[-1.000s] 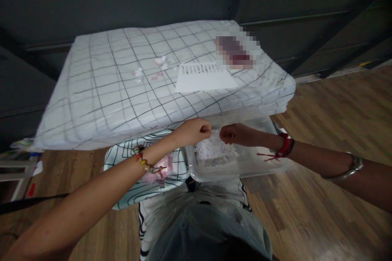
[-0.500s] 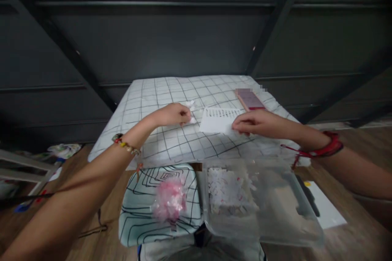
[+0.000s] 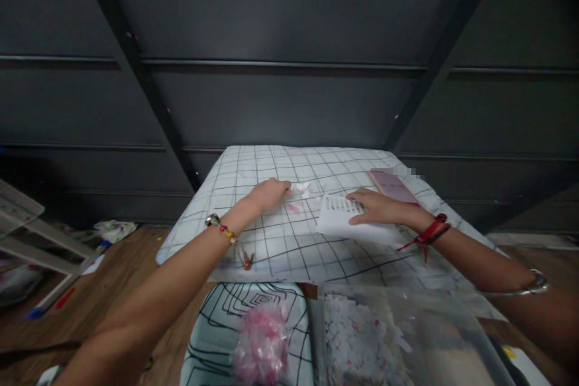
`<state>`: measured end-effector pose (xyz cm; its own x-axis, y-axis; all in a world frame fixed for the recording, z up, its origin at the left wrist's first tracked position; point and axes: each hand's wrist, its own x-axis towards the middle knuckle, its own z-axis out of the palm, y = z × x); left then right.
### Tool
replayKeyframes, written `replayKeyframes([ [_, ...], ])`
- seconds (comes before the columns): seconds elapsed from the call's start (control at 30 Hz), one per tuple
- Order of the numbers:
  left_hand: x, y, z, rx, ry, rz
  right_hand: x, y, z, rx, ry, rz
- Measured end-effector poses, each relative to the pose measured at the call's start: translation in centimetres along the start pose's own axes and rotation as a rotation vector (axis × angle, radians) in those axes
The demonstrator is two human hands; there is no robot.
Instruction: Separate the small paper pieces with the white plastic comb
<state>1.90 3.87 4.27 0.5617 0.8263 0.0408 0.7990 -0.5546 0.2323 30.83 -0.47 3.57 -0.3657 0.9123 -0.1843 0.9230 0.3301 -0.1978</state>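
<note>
Down at the lower edge of the frame, nearest the viewer, a pink bundle in shiny clear plastic [image 3: 262,344] sits on a pale blue seat with black line patterns [image 3: 203,344], just left of the centre. Beside it, at the lower right, a clear plastic bin [image 3: 486,344] holds a pile of white paper pieces [image 3: 355,335] in its left part. Beyond these, a table under a white checked cloth [image 3: 271,247] spans the middle of the frame. Right of the centre, a white sheet [image 3: 337,227] with a row of dark marks along its far edge lies on the cloth, and the right hand [image 3: 373,208] is laid over it, thumb and fingers spread apart. Near the centre, the left hand [image 3: 270,194] is low over the cloth with its fingers curled together; whether they pinch anything I cannot tell. Just right of its fingertips lie small white scraps [image 3: 304,189] and pink scraps [image 3: 294,208]. Past the right hand, a flat pink object [image 3: 391,186], partly pixelated, rests on the cloth. Dark wall panels [image 3: 289,108] fill the upper frame.
</note>
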Motion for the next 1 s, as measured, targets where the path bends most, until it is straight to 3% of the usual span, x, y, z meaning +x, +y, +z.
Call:
replayKeyframes([
  [0.17, 0.2, -1.1, -1.4, -0.132, 0.067, 0.098, 1.9, 1.2, -0.6, 0.057, -0.057, 0.046],
  [0.33, 0.3, -3.9, -1.6, -0.247, 0.143, 0.074, 3.2, 1.8, -1.3, 0.153, -0.148, 0.079],
  [0.57, -0.2, -7.3, 0.5, -0.23, 0.238, -0.009, 0.9, 0.9, -6.4, 0.296, -0.21, -0.028],
  [0.63, -0.3, -7.6, 1.0, -0.218, 0.252, -0.018, 0.1, 0.1, -8.1, 0.338, -0.137, -0.074],
  [0.7, -0.3, -7.7, 1.4, -0.205, 0.249, -0.01, -0.6, -1.0, -9.3, 0.309, 0.037, -0.094],
  [0.83, -0.4, -7.8, 1.5, -0.17, 0.227, 0.021, -0.7, -3.7, -9.6, 0.01, 0.35, -0.124],
  [1.0, -0.5, -7.7, 1.4, -0.137, 0.211, 0.049, 0.3, -7.1, -6.5, -0.26, 0.362, -0.117],
])
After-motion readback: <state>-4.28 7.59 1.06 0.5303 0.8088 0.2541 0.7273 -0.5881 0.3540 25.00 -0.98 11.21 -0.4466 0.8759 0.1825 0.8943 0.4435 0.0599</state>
